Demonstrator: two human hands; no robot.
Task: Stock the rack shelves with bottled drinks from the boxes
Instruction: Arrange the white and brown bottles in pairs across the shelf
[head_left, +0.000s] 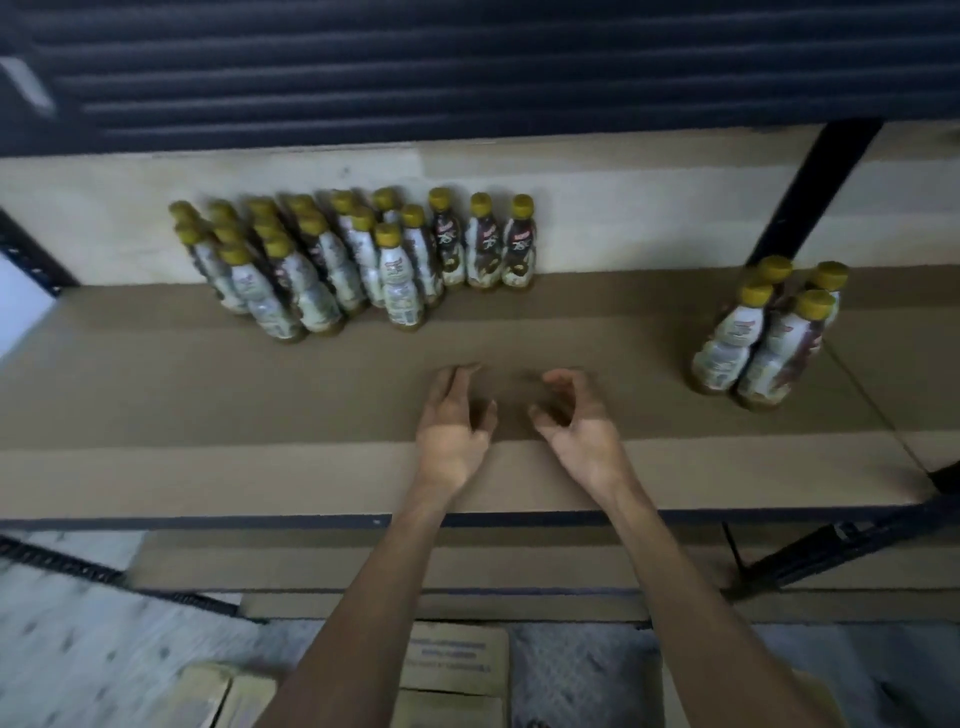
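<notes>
Several yellow-capped bottles (358, 260) with white and brown labels stand in rows at the back left of the brown rack shelf (208, 395). A second small group of the same bottles (769, 332) stands near the shelf's right side. My left hand (452, 421) and my right hand (576, 415) hover side by side over the bare middle of the shelf, palms facing each other. Both hold nothing; the left fingers are fairly straight, the right fingers loosely curled.
A black upright post (810, 192) rises at the shelf's back right, and a dark ribbed shutter (467, 67) fills the background. Lower shelf boards (363, 566) show below the front edge. Cardboard box flaps (457, 660) lie on the floor beneath my arms.
</notes>
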